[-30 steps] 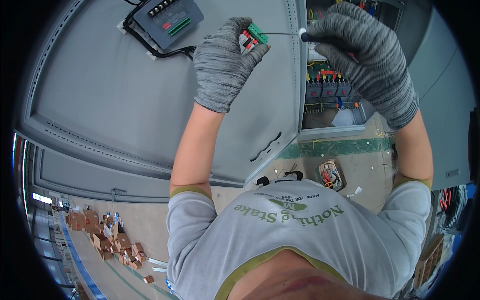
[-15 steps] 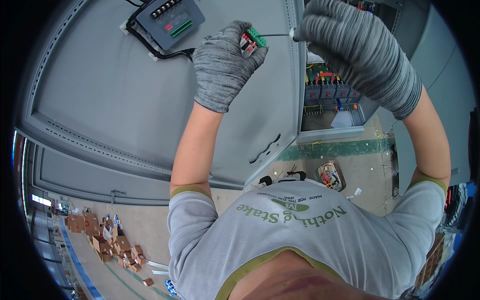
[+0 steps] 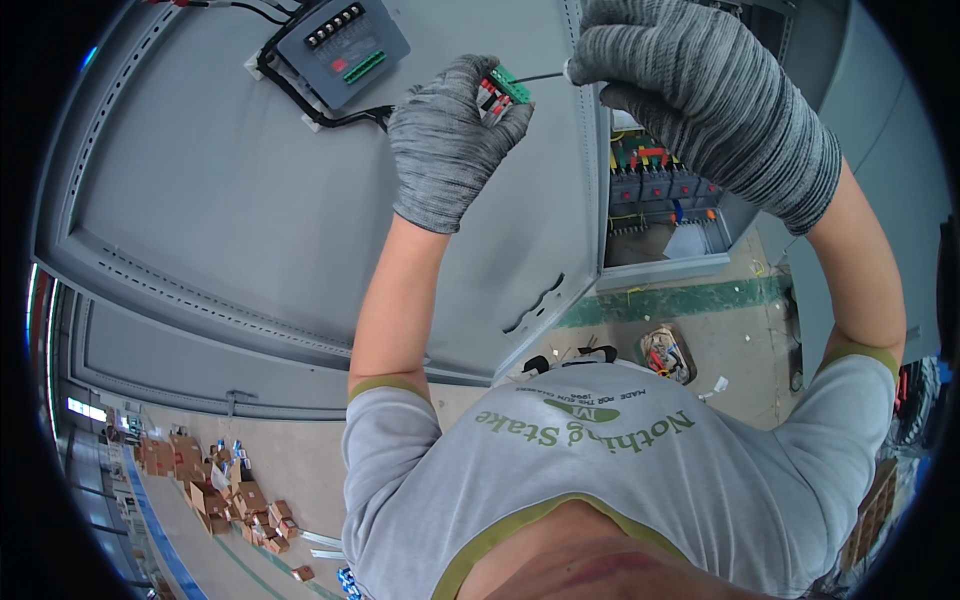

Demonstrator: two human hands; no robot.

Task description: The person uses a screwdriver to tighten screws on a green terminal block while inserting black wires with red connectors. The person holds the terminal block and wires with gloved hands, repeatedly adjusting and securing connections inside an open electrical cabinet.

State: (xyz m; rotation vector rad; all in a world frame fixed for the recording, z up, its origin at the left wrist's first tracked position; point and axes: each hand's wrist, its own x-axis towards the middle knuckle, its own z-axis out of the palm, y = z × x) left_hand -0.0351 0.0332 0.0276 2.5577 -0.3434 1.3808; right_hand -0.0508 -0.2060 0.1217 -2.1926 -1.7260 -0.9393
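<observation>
My left hand (image 3: 443, 148), in a grey knitted glove, is closed around a green terminal block (image 3: 509, 86) with red and black wire ends at its side. My right hand (image 3: 700, 105), gloved the same way, grips a screwdriver (image 3: 541, 77). Its thin dark shaft points left and meets the terminal block; the exact slot at the tip is too small to make out. The handle is mostly hidden in the glove. A black cable bundle (image 3: 350, 119) runs from behind my left hand to a grey-blue module (image 3: 345, 52) on the door panel.
The grey metal door (image 3: 250, 210) spreads across the left. To the right an open cabinet (image 3: 665, 268) holds a row of breakers (image 3: 655, 188) with coloured wires. A tray of tools (image 3: 664, 353) lies on the floor, and cardboard boxes (image 3: 245, 500) are heaped at lower left.
My right hand, blurred before, now shows more sharply and has shifted slightly left. The screwdriver shaft slants more against the terminal block. My left hand keeps its hold on the block.
</observation>
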